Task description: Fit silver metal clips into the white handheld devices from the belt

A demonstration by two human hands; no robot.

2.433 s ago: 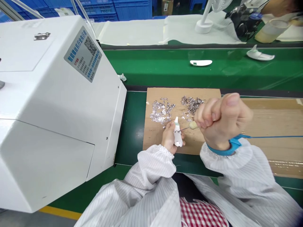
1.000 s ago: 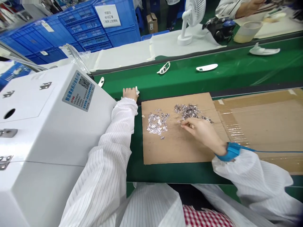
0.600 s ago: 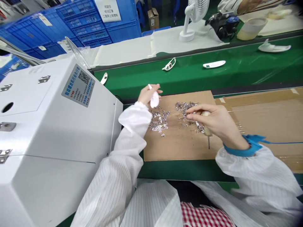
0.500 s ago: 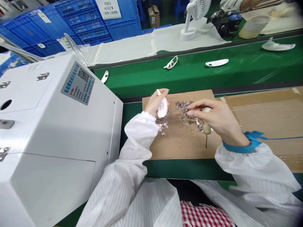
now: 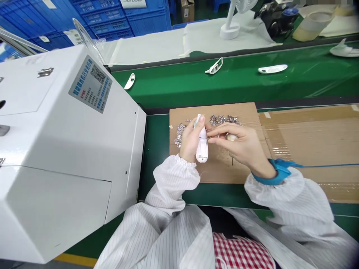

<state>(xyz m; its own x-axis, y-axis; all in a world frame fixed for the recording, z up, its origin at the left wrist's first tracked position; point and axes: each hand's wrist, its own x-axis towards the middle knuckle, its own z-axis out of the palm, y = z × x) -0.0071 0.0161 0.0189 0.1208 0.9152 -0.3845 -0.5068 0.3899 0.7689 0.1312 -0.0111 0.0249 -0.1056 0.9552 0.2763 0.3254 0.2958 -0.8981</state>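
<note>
My left hand (image 5: 190, 141) is closed around a long white plastic casing (image 5: 202, 150), tilted upright over a cardboard sheet (image 5: 214, 174). At the casing's right edge, my right hand (image 5: 246, 146) pinches a small shiny metal piece (image 5: 209, 138); its exact shape is too small to tell. Tucked in that same hand is a screwdriver (image 5: 232, 137) with a pale handle, its thin shaft pointing down below the fingers. Heaped on the cardboard behind the hands are small metal parts (image 5: 223, 119). Another heap of metal parts (image 5: 179, 135) lies left of my left hand.
A large white machine (image 5: 92, 149) stands close on the left. Beyond the cardboard runs a green conveyor belt (image 5: 168, 87) carrying several white plastic pieces (image 5: 272, 69). Behind it are a white fan (image 5: 230, 30) and blue crates (image 5: 148, 24). More cardboard (image 5: 314, 149) lies right.
My left hand has turned the casing and brought it nearer. My right hand has moved left from the metal heap to the casing's edge. The view has shifted slightly.
</note>
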